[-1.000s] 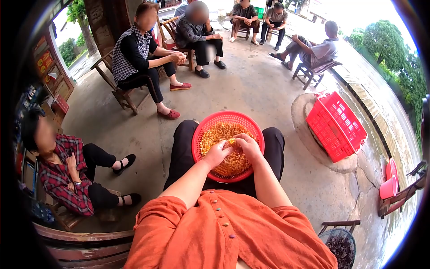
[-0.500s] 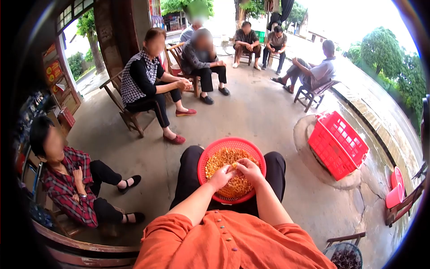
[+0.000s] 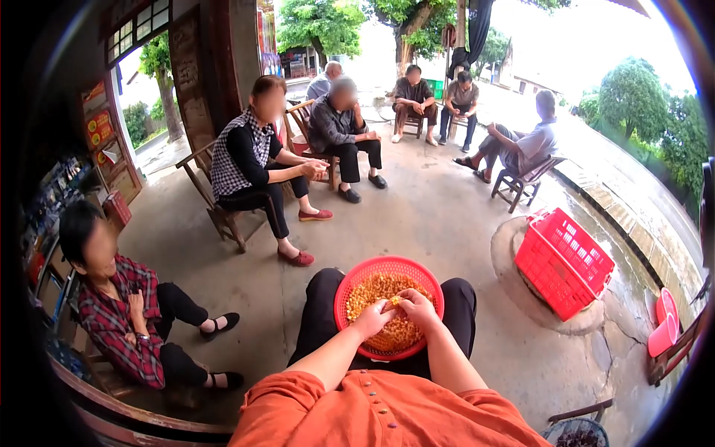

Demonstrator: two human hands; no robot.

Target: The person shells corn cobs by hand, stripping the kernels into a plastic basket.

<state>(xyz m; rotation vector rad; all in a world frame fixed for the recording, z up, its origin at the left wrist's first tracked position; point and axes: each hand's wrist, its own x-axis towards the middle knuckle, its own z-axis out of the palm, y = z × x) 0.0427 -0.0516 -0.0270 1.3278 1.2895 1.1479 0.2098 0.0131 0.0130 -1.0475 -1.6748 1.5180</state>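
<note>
A round red plastic basket (image 3: pixel 429 280) rests on my lap between dark trouser legs. Loose yellow-orange corn kernels (image 3: pixel 380 287) fill much of it. Over the kernels, my left hand (image 3: pixel 372 319) and my right hand (image 3: pixel 418 308) meet with bent fingers. Between their fingertips shows a small yellow piece of corn (image 3: pixel 395 300), partly hidden. Both hands are closed on it, the left from the left side and the right from the other. Whether it is a cob end or loose kernels is too small to tell.
A red plastic crate (image 3: pixel 558 268) stands on the concrete floor to the right, with pink-red buckets (image 3: pixel 661 334) farther right. A person in a plaid shirt (image 3: pixel 123 324) sits close at left. Several other people sit on chairs ahead. A container of dark material (image 3: pixel 577 433) is at lower right.
The whole scene sits slightly lower in view, as my head has tilted up a little. My hands stay together over the basket, with their fingers shifted slightly around the yellow piece.
</note>
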